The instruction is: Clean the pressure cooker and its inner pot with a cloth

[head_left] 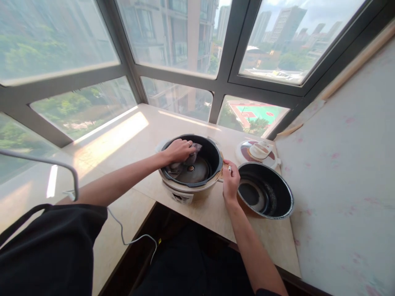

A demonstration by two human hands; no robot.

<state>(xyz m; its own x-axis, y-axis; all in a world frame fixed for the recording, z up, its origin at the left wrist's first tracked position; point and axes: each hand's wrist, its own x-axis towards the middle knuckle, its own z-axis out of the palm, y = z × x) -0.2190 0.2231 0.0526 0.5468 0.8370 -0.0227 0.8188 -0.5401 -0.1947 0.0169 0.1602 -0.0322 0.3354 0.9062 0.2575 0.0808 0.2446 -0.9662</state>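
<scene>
A white rice cooker body [185,191] with a dark inside stands on the beige counter [123,139] by the window. My left hand [179,150] is inside it, fingers closed on a grey cloth [195,149] pressed against the inner wall above the round heating plate [193,170]. My right hand [231,179] grips the cooker's right rim, fingers curled round it. Just right of that hand sits the removed black inner pot [265,193], upright with nothing in it.
The cooker's lid [257,151] lies behind the inner pot. A grey cable [129,240] hangs off the counter's front edge. Large windows [173,37] surround the counter; a pale papered wall [348,164] closes the right side.
</scene>
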